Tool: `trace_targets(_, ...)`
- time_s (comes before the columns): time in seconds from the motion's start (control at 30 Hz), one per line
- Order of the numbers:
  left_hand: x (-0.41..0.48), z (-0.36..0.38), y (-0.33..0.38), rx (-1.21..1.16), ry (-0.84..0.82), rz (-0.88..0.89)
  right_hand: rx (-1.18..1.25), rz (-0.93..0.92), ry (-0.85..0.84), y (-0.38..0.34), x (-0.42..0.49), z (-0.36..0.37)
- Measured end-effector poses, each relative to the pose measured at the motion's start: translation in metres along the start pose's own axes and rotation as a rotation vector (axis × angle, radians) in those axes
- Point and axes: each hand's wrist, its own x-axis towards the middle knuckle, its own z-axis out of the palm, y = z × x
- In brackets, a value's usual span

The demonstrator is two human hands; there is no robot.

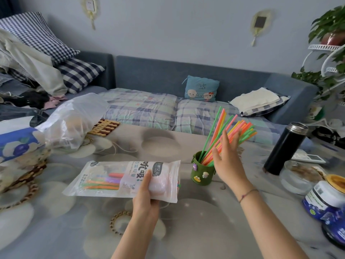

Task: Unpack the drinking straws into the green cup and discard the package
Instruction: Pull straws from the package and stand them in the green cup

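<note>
left hand (147, 191): clenched on right end of flat, clear plastic straw package (123, 179) w/ white printed label; thumb on top, fingers under. pkg held approx. horizontal, just above worktop (168, 230), long axis running left-right.
straw package contents: a few coloured shapes (orange, green, purple, red) visible through clear left half; cannot tell if real straws or print.
right hand (226, 161): released, fingers spread, palm facing left; sits against the straw bundle just above cup rim, grasping nothing. thin cord bracelet (248, 194) on wrist.
long thin plastic drinking straws, neon pink/orange/yellow/green (240, 130): standing in cup, lower ends inside, upper ends fanned out & leaning right/away. one green + one orange straw stand more upright at left of bundle.
small dark-green round cup w/ cartoon charms on its wall (202, 174): upright on worktop, just right of pkg end, below right hand.
worktop: grey cloth w/ pale floral print.
tall black cylindrical flask w/ steel top (285, 148): upright, right of cup, well apart.
blue-label jar w/ white lid (324, 199): right edge of worktop, beside a clear glass dish (298, 179).
crumpled clear plastic bag (74, 120): far left of worktop, beside a blue/white floral packet (16, 141).
background: blue-grey sofa (186, 75) w/ plaid cover behind worktop.
</note>
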Motion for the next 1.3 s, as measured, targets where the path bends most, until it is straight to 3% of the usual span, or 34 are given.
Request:
trace_targets(0.17,0.0,-0.001,0.0,-0.011,0.034,0.03,0.1,-0.007,0.009,0.001,-0.022,0.025)
trace_targets(0.33,-0.002,0.001,0.005,-0.066,0.07,0.066,0.266,-0.144,0.105,0.006,-0.011,0.021)
trace_targets(0.5,-0.002,0.003,0.006,-0.077,0.05,0.082,0.582,0.082,0.01,0.007,0.003,0.013)
trace_targets(0.57,-0.005,0.006,0.007,-0.058,0.048,0.124,0.812,0.165,-0.046,-0.007,-0.017,0.025)
trace_targets(0.63,-0.007,0.009,0.005,-0.019,0.046,0.2,1.079,0.361,-0.152,-0.021,-0.045,0.046)
trace_targets(0.73,-0.015,0.014,0.001,0.12,0.049,0.33,1.498,0.702,-0.345,-0.036,-0.074,0.072)
trace_targets(0.8,-0.022,0.018,-0.002,0.241,0.044,0.408,1.706,0.767,-0.436,-0.042,-0.085,0.083)
trace_targets(0.87,-0.027,0.021,-0.005,0.322,0.022,0.435,1.832,0.823,-0.381,-0.041,-0.087,0.089)
trace_targets(0.93,-0.029,0.024,-0.006,0.355,0.011,0.444,1.83,0.901,-0.281,-0.039,-0.089,0.093)
trace_targets(1.03,-0.027,0.023,-0.007,0.355,-0.005,0.439,1.622,0.93,-0.136,-0.034,-0.088,0.093)
trace_targets(1.2,-0.025,0.019,-0.006,0.22,0.062,0.387,0.971,0.404,-0.007,-0.032,-0.096,0.089)
trace_targets(1.3,-0.02,0.017,-0.005,0.125,0.058,0.306,0.874,0.224,-0.028,-0.028,-0.095,0.082)
